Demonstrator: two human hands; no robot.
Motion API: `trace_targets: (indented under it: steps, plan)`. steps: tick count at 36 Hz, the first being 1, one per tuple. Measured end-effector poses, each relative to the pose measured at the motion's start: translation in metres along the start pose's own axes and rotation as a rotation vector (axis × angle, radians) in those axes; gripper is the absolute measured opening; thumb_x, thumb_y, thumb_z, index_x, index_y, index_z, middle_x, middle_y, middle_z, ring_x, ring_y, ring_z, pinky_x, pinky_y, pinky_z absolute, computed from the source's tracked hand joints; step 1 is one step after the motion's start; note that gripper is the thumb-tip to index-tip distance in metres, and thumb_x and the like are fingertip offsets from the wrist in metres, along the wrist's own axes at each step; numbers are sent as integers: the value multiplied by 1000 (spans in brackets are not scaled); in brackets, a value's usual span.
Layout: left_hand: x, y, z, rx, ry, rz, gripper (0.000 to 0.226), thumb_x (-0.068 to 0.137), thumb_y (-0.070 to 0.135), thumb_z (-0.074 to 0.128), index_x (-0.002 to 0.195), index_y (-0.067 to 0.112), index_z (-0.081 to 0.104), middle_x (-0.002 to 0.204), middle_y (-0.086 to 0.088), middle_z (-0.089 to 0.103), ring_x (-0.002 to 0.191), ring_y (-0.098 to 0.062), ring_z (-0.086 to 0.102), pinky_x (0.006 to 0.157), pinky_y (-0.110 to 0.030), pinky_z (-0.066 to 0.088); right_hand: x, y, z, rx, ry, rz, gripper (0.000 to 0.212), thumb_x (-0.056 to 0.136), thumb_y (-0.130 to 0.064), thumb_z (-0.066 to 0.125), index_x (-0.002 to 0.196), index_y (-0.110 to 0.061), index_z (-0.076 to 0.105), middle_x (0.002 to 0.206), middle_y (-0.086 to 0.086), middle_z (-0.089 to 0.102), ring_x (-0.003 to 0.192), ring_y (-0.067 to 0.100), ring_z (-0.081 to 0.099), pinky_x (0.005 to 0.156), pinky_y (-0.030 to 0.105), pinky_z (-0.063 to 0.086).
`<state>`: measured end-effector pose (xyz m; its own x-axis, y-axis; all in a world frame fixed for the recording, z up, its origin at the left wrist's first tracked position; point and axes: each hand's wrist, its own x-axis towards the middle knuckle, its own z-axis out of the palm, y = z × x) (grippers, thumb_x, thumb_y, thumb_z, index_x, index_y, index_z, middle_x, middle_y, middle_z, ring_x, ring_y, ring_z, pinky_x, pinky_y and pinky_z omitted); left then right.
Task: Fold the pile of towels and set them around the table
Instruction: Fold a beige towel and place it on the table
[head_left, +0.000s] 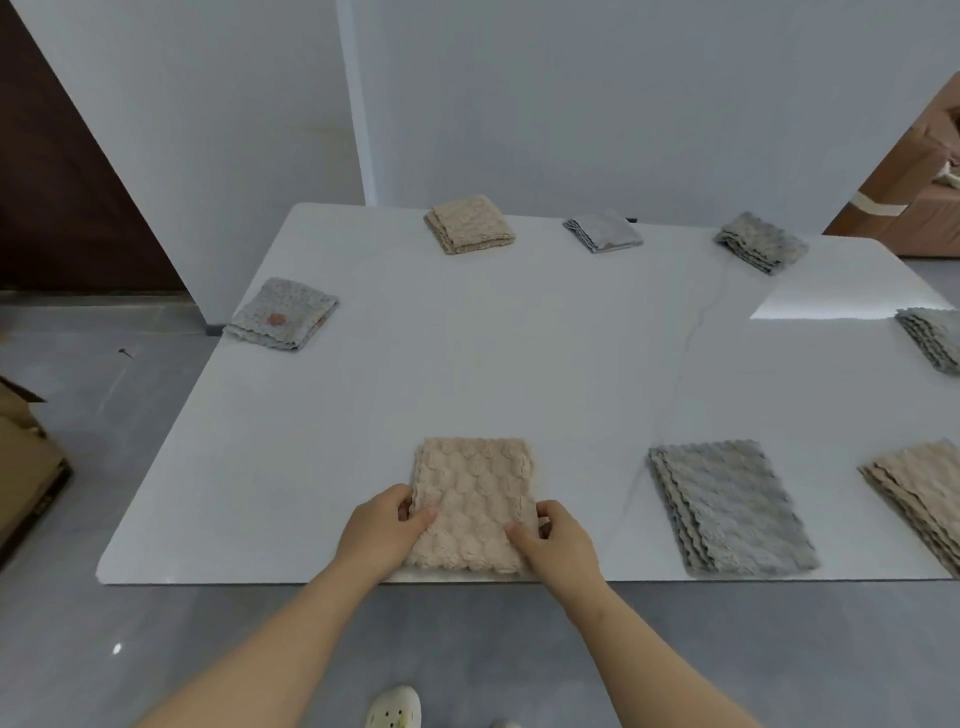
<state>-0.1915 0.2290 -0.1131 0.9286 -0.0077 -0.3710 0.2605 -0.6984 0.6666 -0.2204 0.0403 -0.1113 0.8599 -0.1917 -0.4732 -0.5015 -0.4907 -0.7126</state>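
A folded beige towel (475, 486) lies at the near edge of the white table (467, 364). My left hand (382, 525) pinches its left side and my right hand (558, 540) pinches its right side, thumbs on top. Other folded towels ring the table: a grey one (730, 506) and a beige one (919, 493) at the near right, a grey one (935, 335) at the right edge, a grey one (761, 241), a light grey one (602, 231) and a beige one (470, 223) along the far edge, and a pale one (283, 314) at the far left.
A cardboard box (26, 467) stands on the floor to the left of the table. A brown piece of furniture (914, 171) sits beyond the far right corner. White walls rise behind the table. My shoe (392, 706) shows on the grey floor.
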Motion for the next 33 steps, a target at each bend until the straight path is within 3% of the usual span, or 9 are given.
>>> trace_targets:
  steps: [8,10,13,16,20,22,24,27,33]
  plan:
    - [3,8,0,-51,64,-47,18,89,35,56,77,26,47,76,7,51,70,-9,50,60,-21,37,7,-9,1,-88,-3,6,37,87,-42,52,118,-23,50,105,-6,61,100,19,58,90,38,46]
    - [3,10,1,-27,116,-46,23,87,35,57,105,23,50,106,0,55,98,-17,53,81,-29,44,8,-12,1,-73,32,-33,49,87,-37,54,130,-20,42,114,-3,55,108,20,54,96,38,43]
    - [3,14,1,160,220,84,63,89,37,54,143,22,25,148,-3,27,135,-23,27,108,-34,27,8,-21,-1,-221,116,-197,68,88,-33,52,146,-23,17,147,4,27,131,26,31,106,37,30]
    - [11,19,4,411,84,267,64,91,52,29,148,27,10,157,2,4,145,-19,3,116,-35,11,12,-29,0,-467,36,-334,63,93,-37,41,147,-32,8,156,-5,4,138,25,15,109,38,22]
    - [19,13,11,636,-75,260,80,77,70,-4,148,32,-2,157,8,-8,144,-17,-14,116,-41,-4,20,-26,3,-645,-69,-297,61,96,-45,32,148,-32,3,157,-9,-5,143,24,6,112,37,12]
    - [19,8,11,658,-72,257,108,52,82,-28,147,36,-6,157,10,-10,144,-17,-16,115,-44,-7,22,-23,3,-667,-82,-258,63,95,-49,31,148,-32,0,157,-9,-6,144,24,2,113,38,8]
    - [20,4,10,682,-63,255,118,40,79,-37,146,39,-5,157,12,-8,144,-18,-16,114,-46,-10,26,-24,3,-677,-80,-241,66,94,-51,31,148,-31,-2,157,-9,-4,144,23,1,114,38,8]
    - [25,8,5,660,-73,252,104,54,84,-13,146,40,3,157,12,1,144,-19,-16,113,-48,-12,31,-29,1,-667,-69,-212,72,92,-53,34,148,-27,-2,157,-8,0,144,23,2,114,40,9]
    - [30,18,-6,626,-118,247,65,86,63,37,143,39,19,155,8,11,144,-19,-13,115,-49,-10,32,-32,4,-656,-62,-190,72,92,-51,35,149,-27,-1,157,-9,-2,144,24,0,114,40,7]
